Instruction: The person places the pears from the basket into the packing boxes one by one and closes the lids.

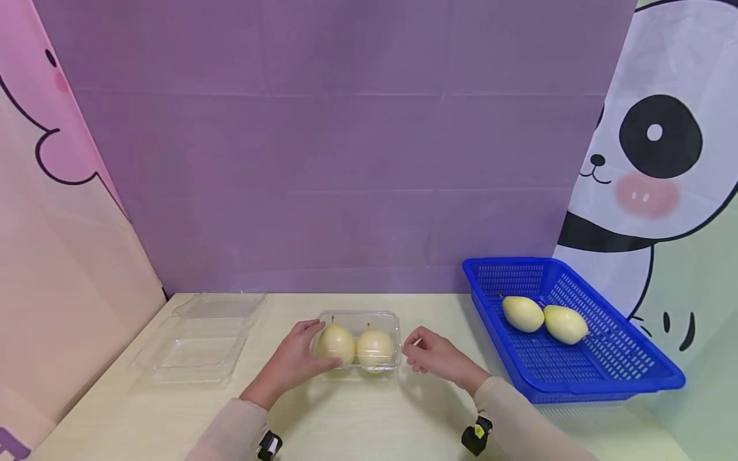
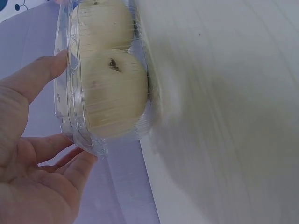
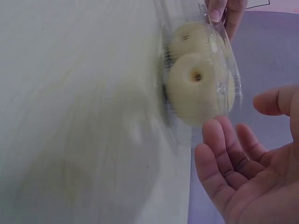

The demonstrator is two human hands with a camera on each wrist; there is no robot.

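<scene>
Box (image 1: 359, 318) lies long-axis left-right: our left grip (image 1: 293, 361) clasps its left end; right grip (image 1: 437, 356), loosely curled, empty, sits just beside its right.

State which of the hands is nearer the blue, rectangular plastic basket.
Right. The right hand is left of the blue basket, not touching it; the left hand is farther left, gripping the left end of a clear plastic box holding two pale yellow fruits.

Left grip (image 2: 35, 184) holding clear container (image 2: 74, 105), two pale fruits (image 2: 114, 95) inside, pale tabletop (image 2: 229, 116)
</scene>
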